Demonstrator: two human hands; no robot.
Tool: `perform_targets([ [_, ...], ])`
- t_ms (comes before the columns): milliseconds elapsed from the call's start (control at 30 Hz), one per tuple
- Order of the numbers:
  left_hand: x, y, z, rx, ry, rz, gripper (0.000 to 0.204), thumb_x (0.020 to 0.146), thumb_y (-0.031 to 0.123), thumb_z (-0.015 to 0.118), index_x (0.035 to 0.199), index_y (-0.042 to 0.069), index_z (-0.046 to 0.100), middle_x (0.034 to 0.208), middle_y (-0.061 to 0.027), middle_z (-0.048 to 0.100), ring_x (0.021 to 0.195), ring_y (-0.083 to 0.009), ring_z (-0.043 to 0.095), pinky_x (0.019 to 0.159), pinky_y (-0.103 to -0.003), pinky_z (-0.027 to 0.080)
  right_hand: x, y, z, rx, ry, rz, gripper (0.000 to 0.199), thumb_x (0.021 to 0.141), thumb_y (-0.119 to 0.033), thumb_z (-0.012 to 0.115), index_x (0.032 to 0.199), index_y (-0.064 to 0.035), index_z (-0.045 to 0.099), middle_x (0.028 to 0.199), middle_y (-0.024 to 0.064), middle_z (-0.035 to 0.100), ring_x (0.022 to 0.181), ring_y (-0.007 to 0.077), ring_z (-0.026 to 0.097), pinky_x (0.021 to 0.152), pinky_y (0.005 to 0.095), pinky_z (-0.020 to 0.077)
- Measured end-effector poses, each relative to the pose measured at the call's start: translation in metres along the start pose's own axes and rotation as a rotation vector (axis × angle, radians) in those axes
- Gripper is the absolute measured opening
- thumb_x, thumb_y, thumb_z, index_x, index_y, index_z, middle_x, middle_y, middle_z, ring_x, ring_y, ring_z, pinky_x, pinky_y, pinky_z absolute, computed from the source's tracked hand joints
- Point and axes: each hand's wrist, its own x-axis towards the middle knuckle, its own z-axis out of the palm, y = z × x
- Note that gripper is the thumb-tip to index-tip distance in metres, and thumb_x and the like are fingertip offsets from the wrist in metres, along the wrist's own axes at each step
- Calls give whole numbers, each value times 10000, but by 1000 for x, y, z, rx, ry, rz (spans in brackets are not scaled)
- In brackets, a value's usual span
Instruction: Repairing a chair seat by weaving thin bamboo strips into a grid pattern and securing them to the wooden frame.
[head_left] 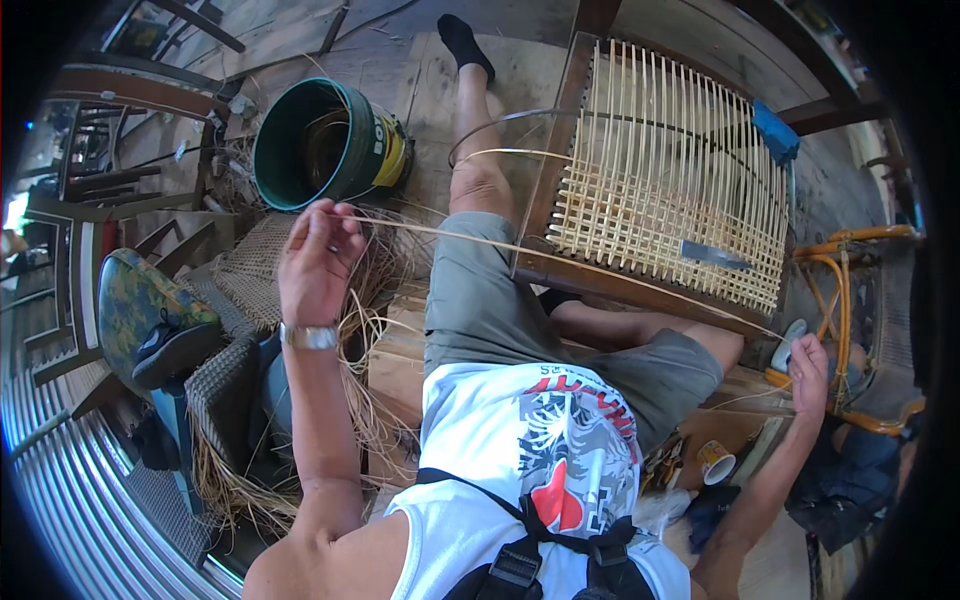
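The long, thin, pale-tan cane strand (440,232) is prob. light & springy, may split if kinked (so hold near the ends, no sharp bends). It runs approx. taut from L hand (320,240), which pinches it lightly, past the near edge of the dark-brown, cane-woven wooden frame (540,200), to R hand (809,372), also pinching it.
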Motion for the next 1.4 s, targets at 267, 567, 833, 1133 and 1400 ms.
perform_targets([
  [267, 47, 12, -72, 123, 231, 30, 179, 974, 171, 623, 1082, 30, 641, 953, -90, 689, 815, -166, 671, 718, -312, 594, 39, 99, -214, -768, 569, -266, 288, 951, -269, 674, 799, -31, 616, 727, -25, 533, 701, 81, 480, 678, 259, 413],
  [567, 69, -9, -70, 9, 317, -1, 81, 958, 122, 640, 992, 53, 616, 925, -93, 693, 817, -191, 690, 680, -300, 597, 29, 129, -292, -1103, 803, -213, 498, 971, -462, 564, 870, 17, 654, 759, 129, 637, 754, 255, 603, 738, 391, 463],
  [833, 71, -4, -59, 42, 347, -19, 94, 969, 135, 625, 999, 49, 602, 915, -92, 684, 800, -196, 691, 637, -286, 592, 31, 129, -270, -1323, 1059, -195, 430, 936, -429, 604, 1038, -18, 674, 999, 250, 671, 964, 418, 627, 851, 487, 456],
  [1133, 26, -50, 129, 320, 12, 76, 136, 971, 187, 637, 1028, 73, 590, 927, -61, 696, 749, -166, 706, 577, -262, 572, 10, -44, 227, -71, 198, -648, 389, 987, -235, 595, 1290, 6, 558, 1309, 124, 554, 1172, 185, 558, 998, 322, 445],
  [1400, 19, -70, 252, 330, -410, 157, 381, 1016, 297, 538, 1291, 34, 532, 1174, -139, 638, 966, -232, 653, 763, -330, 522, -17, -28, 318, -80, 76, -787, 85, 986, -109, 574, 996, -24, 569, 622, 68, 572, 563, 120, 588, 515, 308, 468],
])
